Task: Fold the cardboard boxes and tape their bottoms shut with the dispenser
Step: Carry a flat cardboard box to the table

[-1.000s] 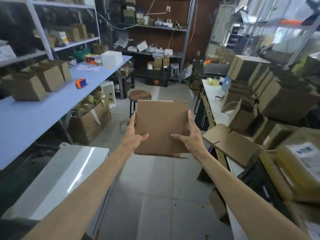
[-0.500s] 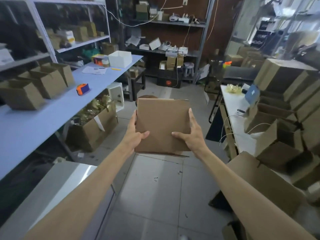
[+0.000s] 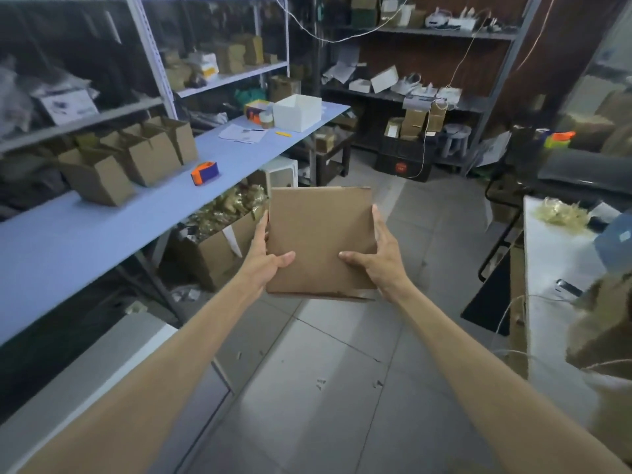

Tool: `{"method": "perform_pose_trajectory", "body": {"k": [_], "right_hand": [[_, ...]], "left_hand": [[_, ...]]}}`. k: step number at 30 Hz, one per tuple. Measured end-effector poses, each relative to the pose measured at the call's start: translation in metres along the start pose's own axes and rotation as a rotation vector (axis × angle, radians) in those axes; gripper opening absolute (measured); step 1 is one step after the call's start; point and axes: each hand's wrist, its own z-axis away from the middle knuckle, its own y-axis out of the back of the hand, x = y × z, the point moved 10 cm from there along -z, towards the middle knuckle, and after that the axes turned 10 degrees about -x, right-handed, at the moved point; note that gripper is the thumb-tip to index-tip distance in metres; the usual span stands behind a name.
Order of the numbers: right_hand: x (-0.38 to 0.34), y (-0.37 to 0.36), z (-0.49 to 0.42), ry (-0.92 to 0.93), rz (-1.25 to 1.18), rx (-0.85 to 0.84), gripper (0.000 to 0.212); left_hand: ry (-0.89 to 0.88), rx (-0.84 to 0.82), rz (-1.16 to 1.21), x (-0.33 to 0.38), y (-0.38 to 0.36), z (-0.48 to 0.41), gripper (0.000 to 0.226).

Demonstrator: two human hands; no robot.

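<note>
A flat, unfolded brown cardboard box (image 3: 319, 234) is held out in front of me over the floor. My left hand (image 3: 265, 260) grips its left edge, thumb on the near face. My right hand (image 3: 378, 260) grips its right edge the same way. An orange and blue tape dispenser (image 3: 204, 173) lies on the long blue table (image 3: 85, 227) at the left. Three folded open-top boxes (image 3: 143, 159) stand on that table behind the dispenser.
A white box (image 3: 297, 112) and papers (image 3: 243, 133) lie at the table's far end. Under the table stands an open carton of gold items (image 3: 219, 234). A white table (image 3: 561, 289) with boxes is at the right. Shelving lines the back wall.
The view has swung left, bringing the blue table and dispenser closer to centre. The stacked boxes at the right have slid out of view. Both hands keep the same hold on the flat box.
</note>
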Motion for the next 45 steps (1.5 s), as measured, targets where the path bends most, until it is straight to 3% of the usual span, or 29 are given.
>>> {"method": "perform_pose_trajectory", "body": {"k": [9,19,31,37,45], "right_hand": [[0.028,-0.010,-0.132,0.009,-0.007,-0.112,0.111],[-0.003,-0.071,-0.282,0.069,0.009,-0.346,0.109],[0.011,-0.098,-0.443,0.119,-0.019,-0.590,0.108],[0.016,-0.119,-0.496,0.089,-0.059,-0.775,0.108],[0.023,-0.185,-0.543,0.111,-0.090,-0.871,0.107]], "left_hand": [[0.021,0.150,-0.022,-0.009,0.045,-0.100,0.095],[0.006,0.343,0.066,0.010,0.130,-0.174,0.092],[0.018,0.601,0.085,0.005,0.164,-0.272,0.088],[0.041,0.736,0.157,-0.004,0.173,-0.300,0.092],[0.084,0.874,0.114,-0.017,0.231,-0.312,0.090]]}}
